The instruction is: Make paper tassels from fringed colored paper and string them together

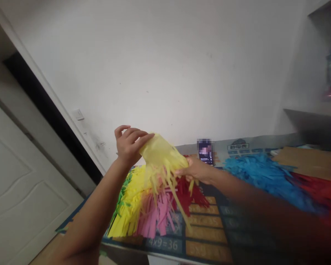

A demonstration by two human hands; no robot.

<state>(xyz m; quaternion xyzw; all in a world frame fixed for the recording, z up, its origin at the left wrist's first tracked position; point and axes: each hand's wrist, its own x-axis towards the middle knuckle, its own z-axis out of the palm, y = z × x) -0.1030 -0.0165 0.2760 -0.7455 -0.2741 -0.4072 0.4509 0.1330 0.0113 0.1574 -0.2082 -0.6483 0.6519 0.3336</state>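
Note:
A pale yellow sheet of fringed tissue paper [161,151] is stretched between my two hands above the table, its cut strips dangling below. My left hand [131,143] pinches its upper left corner between thumb and fingers. At the lower right edge, my right hand [195,169] grips the same sheet. Beneath it lie bright yellow fringed paper [127,217], pink fringe [154,221], dark red fringe [189,195] and a bit of green fringe [118,206]. The hanging strips partly cover these pieces.
A phone [205,152] with a lit screen leans near the wall. Blue fringed paper [259,173], red fringed paper [320,191] and brown cardboard [309,160] lie at the right. The tabletop cover [206,235] shows multiplication sums. At the left is a white door [22,184].

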